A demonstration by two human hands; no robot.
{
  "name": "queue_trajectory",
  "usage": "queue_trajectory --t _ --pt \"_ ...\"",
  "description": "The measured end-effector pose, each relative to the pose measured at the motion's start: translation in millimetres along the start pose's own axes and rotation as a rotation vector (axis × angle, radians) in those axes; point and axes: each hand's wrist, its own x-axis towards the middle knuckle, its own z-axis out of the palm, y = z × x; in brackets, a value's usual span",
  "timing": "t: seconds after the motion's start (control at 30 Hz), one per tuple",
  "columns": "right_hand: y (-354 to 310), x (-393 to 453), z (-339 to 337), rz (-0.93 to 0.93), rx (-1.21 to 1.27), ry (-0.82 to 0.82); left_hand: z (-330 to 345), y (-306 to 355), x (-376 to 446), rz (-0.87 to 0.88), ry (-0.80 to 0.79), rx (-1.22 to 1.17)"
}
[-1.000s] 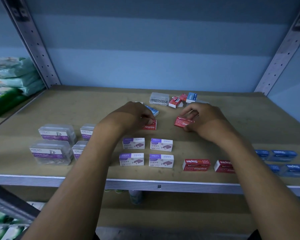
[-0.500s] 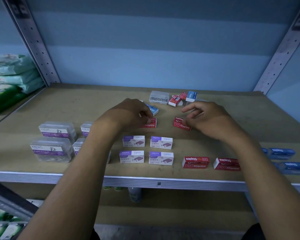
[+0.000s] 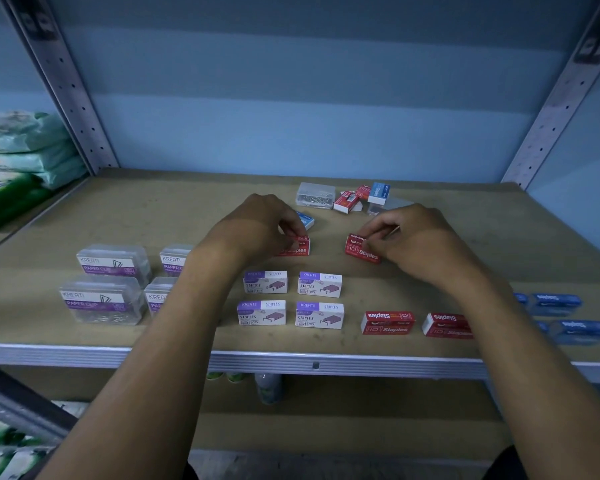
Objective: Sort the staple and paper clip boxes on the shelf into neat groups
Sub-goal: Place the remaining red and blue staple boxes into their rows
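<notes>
Red cardboard staple boxes are the step in hand. I have my left hand [image 3: 264, 226] pinching one small red staple box [image 3: 297, 247] and my right hand [image 3: 409, 237] pinching a second red staple box [image 3: 361, 249], both at mid-depth on the brown wooden shelf [image 3: 187, 209], the second tilted. Two matching red boxes [image 3: 388, 322] lie near the front edge, right of four white-and-purple staple boxes [image 3: 291, 299]; clear plastic paper clip boxes [image 3: 108, 285] stand at left, blue boxes [image 3: 565, 317] at right. Unsorted boxes [image 3: 357, 197] remain at the back. Judgement: the next move calls for carrying both red boxes forward and squaring them beside the front pair.
</notes>
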Motion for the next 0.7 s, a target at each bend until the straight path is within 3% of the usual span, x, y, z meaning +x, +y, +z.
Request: queue_trajectory --t 0.4,0.7 --pt "11.5 -30.2 -34.2 -0.082 -0.017 0.050 1.2 32.9 -14.6 0.217 0.107 -0.056" --pt "25.1 -66.2 -63.9 -0.100 -0.030 -0.022 15.7 68.8 -28.4 0.311 0.017 -0.063"
